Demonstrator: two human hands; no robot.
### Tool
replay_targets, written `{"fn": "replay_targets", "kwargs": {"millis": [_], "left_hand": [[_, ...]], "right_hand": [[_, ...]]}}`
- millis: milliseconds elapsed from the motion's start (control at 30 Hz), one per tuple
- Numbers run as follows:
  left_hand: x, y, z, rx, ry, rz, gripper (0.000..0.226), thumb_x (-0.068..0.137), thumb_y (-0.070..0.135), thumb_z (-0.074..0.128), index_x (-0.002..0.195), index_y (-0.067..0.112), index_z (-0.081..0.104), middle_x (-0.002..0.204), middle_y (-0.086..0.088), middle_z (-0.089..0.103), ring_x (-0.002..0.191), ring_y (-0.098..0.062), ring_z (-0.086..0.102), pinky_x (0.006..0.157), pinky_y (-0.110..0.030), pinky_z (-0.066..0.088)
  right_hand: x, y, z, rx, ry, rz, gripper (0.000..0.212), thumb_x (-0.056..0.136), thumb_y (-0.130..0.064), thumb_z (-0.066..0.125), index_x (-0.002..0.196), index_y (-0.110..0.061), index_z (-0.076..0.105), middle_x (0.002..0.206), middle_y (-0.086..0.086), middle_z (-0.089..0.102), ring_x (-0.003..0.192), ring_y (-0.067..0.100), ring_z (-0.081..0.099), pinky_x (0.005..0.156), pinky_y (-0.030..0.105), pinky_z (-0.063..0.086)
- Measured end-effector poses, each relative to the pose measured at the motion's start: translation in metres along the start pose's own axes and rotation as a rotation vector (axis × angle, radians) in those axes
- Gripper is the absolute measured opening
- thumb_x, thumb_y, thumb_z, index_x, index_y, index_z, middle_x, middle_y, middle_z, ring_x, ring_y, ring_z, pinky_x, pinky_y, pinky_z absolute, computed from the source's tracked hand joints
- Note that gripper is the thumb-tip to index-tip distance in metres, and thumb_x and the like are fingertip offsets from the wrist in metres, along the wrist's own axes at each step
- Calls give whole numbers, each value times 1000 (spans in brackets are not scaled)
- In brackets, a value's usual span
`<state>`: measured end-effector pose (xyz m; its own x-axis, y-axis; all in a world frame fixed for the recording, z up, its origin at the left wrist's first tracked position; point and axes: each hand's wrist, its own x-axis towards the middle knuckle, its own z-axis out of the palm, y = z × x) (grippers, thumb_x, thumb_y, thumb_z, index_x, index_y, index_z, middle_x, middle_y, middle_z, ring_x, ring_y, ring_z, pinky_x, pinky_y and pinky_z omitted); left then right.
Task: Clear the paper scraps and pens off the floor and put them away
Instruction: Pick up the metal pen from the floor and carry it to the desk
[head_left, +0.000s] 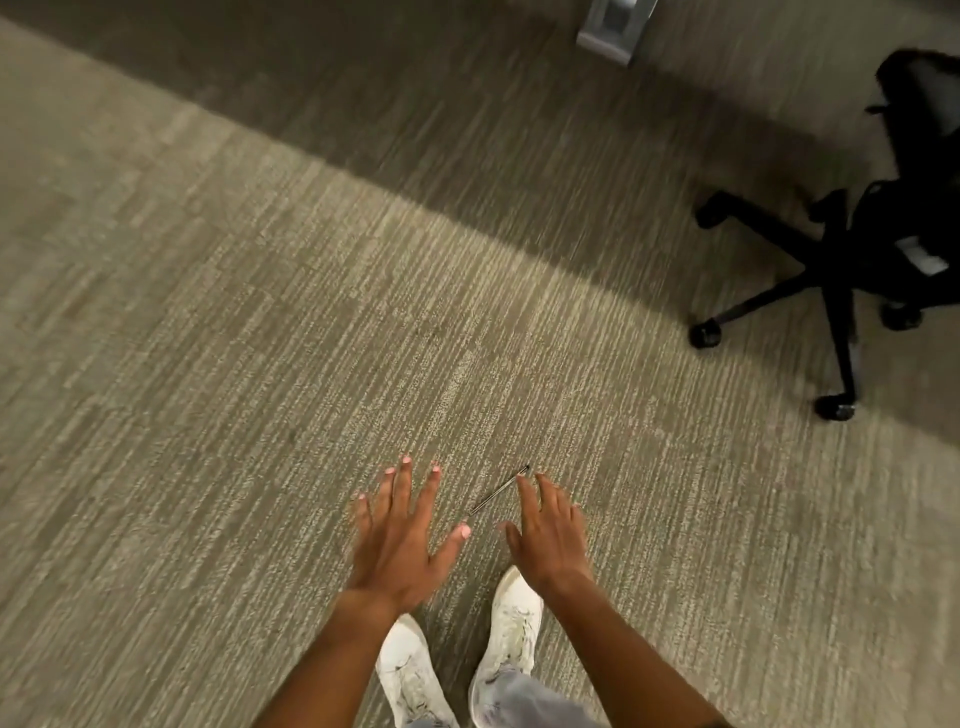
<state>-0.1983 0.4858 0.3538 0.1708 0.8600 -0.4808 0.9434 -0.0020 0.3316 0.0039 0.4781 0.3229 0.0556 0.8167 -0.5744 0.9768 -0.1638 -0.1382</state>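
Both empty hands, left hand (402, 540) and right hand (548, 535), pen (500, 490) between their fingers (525, 493).

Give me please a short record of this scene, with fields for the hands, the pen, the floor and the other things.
left hand: open, fingers spread, empty
right hand: open, empty, beside the pen
pen: thin, dark, lying on the carpet between the hands
carpet: grey-beige, ribbed; no paper scraps visible
shoes: white, below the hands
office chair: black, wheeled base, at right

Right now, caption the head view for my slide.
Both hands, left hand and right hand, spread empty above a pen on the carpet.
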Motion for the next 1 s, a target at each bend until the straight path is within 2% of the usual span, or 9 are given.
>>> {"fn": "replay_targets", "kwargs": {"millis": [133,200,300,400,500,700,867,1000], "left_hand": [[61,-32,87,-2,-45,-8,85,81,79,14,152,36,-4,162,-10,-14,150,-32,-5,119,-56,2],[88,-44,123,22,-78,-11,85,81,79,12,152,35,-3,162,-10,-14,150,-32,-5,120,-56,3],[117,-57,177,12,-97,-10,82,84,77,15,152,34,-2,162,-9,-14,150,-31,-6,121,-56,3],[140,-69,220,3,-132,-6,80,86,74,17,152,34,-2,162,-9,-13,150,-29,-6,121,-56,5],[154,-81,258,19,-123,-3,79,87,73,18,153,33,-2,162,-9,-14,150,-28,-5,121,-55,3],[188,-96,299,57,-82,-12,80,85,75,13,152,33,-2,161,-9,-12,150,-28,-3,119,-52,1],[209,-95,303,43,-39,-2,79,85,75,13,151,35,-1,162,-8,-9,150,-25,-3,118,-51,-2],[207,-85,282,39,-51,15,77,88,71,19,152,34,1,162,-8,-11,150,-25,-3,119,-53,1]], "right_hand": [[77,21,89,13,-39,30,71,96,-34,52,151,-23,9,162,10,11,148,29,16,120,43,19],[109,30,127,-8,-78,38,74,94,-23,57,151,-21,11,162,10,11,148,29,16,118,42,19],[144,42,179,-51,-94,18,87,82,4,62,151,-19,14,160,10,13,144,31,23,116,43,27],[174,52,219,-117,-134,-22,95,76,14,59,151,-19,12,160,11,12,143,32,23,116,45,29],[200,60,253,-168,-158,-74,94,76,13,60,151,-20,15,157,11,19,140,31,28,114,44,30],[233,69,291,-189,-147,-129,74,80,5,64,142,-22,36,142,5,37,119,22,43,100,38,43],[248,70,294,-267,-116,-184,52,83,-5,67,131,-16,50,130,6,42,107,21,43,94,38,42],[240,67,276,-287,-145,-187,48,86,-13,67,130,-16,49,124,5,44,106,21,43,92,36,41]]}}
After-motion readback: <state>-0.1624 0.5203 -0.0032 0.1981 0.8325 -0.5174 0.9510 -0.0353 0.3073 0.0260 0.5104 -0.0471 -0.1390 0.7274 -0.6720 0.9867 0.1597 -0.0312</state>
